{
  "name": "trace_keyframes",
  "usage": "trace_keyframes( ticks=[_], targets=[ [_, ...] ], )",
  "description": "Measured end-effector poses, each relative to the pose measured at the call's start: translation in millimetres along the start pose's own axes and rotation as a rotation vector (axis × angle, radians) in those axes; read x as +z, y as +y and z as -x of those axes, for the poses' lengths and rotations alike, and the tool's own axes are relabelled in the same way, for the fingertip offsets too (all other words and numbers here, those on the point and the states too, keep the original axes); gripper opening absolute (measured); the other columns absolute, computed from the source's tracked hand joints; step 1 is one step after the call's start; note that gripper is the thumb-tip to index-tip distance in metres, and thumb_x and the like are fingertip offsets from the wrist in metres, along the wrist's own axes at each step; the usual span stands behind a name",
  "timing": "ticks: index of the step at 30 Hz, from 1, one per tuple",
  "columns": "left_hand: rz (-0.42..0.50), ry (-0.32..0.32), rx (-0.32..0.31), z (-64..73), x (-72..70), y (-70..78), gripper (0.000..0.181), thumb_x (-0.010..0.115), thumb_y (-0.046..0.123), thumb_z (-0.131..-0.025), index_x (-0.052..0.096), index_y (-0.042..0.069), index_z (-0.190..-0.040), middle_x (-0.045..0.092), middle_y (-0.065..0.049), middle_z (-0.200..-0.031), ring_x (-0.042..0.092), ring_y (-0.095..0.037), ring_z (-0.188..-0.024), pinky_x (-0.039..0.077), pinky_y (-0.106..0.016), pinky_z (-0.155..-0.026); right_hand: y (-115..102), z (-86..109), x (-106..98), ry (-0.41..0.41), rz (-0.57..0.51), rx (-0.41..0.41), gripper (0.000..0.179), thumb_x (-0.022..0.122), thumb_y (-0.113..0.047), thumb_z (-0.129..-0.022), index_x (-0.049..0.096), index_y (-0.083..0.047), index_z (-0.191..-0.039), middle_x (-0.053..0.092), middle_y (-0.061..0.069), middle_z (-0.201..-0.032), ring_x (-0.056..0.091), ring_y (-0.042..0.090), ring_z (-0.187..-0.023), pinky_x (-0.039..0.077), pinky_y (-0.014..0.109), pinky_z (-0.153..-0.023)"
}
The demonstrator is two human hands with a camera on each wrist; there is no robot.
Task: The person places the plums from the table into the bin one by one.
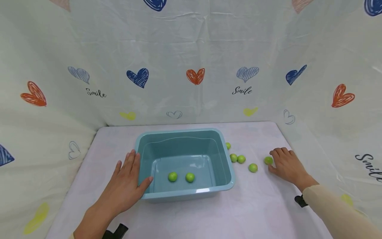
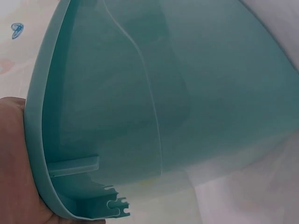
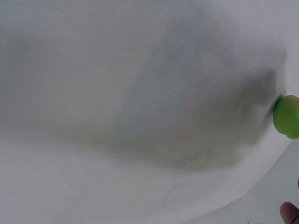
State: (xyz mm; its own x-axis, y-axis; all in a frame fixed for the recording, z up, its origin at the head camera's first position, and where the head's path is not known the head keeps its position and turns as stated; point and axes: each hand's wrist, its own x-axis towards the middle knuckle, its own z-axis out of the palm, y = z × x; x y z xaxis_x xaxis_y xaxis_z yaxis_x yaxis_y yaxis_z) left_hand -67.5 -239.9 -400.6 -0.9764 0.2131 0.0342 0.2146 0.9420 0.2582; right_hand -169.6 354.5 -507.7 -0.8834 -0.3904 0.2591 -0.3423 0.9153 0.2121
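Probably to steady it, the left hand (image 1: 126, 179) lies straight-fingered along the blue basin (image 1: 182, 146) at nine o'clock; two green fruits (image 1: 190, 177) sit penned inside. At three o'clock, the right hand (image 1: 287, 166) parts thumb and fingers about the outermost fruit (image 1: 268, 160), apparently unpinched.

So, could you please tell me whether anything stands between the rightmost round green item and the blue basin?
Yes: from the rightmost item, a single item lies roughly along the way, then a close pair beside the basin, whose raised right rim also stands between.
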Motion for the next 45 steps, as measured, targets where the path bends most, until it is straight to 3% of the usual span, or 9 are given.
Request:
trace_keyframes(
  ticks=[5, 13, 25, 32, 38, 45],
  targets=[
    [0.013, -0.003, -0.005, 0.4, -0.5, 0.3, 0.095, 0.054, 0.054, -0.094, 0.011, -0.005, -0.154, 0.007, -0.024, -0.162, 0.01, -0.042, -0.15, 0.012, -0.065, -0.116, 1.2, 1.7, 7.3, 0.024, -0.01, -0.014, 0.049, 0.075, -0.029, -0.075, 0.056, 0.0, -0.11, 0.058, 0.016, -0.108, 0.051, 0.037, -0.101, 0.041, 0.051, -0.079],
    [0.03, -0.012, 0.002, 0.2, -0.6, 0.5, 0.095, 0.046, 0.061, -0.096, 0.01, -0.005, -0.154, 0.006, -0.023, -0.163, 0.009, -0.041, -0.15, 0.011, -0.065, -0.116, 0.6, 2.7, 12.0, 0.003, -0.025, -0.008, 0.046, 0.076, -0.026, -0.077, 0.058, 0.001, -0.109, 0.059, 0.017, -0.107, 0.051, 0.037, -0.101, 0.041, 0.053, -0.08],
    [0.03, -0.011, -0.008, 0.8, -1.1, 0.7, 0.095, 0.05, 0.059, -0.095, 0.01, -0.005, -0.154, 0.006, -0.024, -0.163, 0.009, -0.041, -0.15, 0.011, -0.065, -0.116, 2.2, -0.1, 19.8, 0.01, -0.009, -0.007, 0.045, 0.078, -0.026, -0.075, 0.057, 0.001, -0.105, 0.057, 0.016, -0.102, 0.05, 0.036, -0.097, 0.04, 0.052, -0.078],
    [0.024, 0.014, 0.005, -0.3, -0.5, 0.8, 0.093, 0.048, 0.058, -0.096, 0.011, -0.005, -0.154, 0.007, -0.025, -0.162, 0.014, -0.043, -0.149, 0.013, -0.066, -0.115, 3.8, -9.2, 15.0, 0.059, -0.014, 0.033, 0.043, 0.072, -0.029, -0.076, 0.055, 0.0, -0.102, 0.056, 0.016, -0.098, 0.048, 0.036, -0.094, 0.039, 0.051, -0.08],
    [0.023, -0.013, -0.011, 0.4, -0.4, 0.4, 0.097, 0.048, 0.062, -0.095, 0.009, -0.004, -0.155, 0.005, -0.023, -0.163, 0.01, -0.041, -0.15, 0.011, -0.065, -0.116, 4.9, -17.0, 10.1, 0.111, 0.005, 0.008, 0.044, 0.069, -0.035, -0.076, 0.056, -0.001, -0.1, 0.056, 0.014, -0.095, 0.049, 0.035, -0.091, 0.038, 0.047, -0.077],
    [0.022, 0.015, 0.012, -0.2, -1.0, 1.4, 0.093, 0.047, 0.059, -0.096, 0.011, -0.004, -0.154, 0.008, -0.025, -0.162, 0.015, -0.043, -0.148, 0.013, -0.066, -0.115, 1.4, -24.2, 4.9, 0.131, 0.023, -0.013, 0.045, 0.068, -0.037, -0.076, 0.056, -0.001, -0.101, 0.055, 0.014, -0.094, 0.05, 0.034, -0.091, 0.039, 0.046, -0.076]
  ],
)
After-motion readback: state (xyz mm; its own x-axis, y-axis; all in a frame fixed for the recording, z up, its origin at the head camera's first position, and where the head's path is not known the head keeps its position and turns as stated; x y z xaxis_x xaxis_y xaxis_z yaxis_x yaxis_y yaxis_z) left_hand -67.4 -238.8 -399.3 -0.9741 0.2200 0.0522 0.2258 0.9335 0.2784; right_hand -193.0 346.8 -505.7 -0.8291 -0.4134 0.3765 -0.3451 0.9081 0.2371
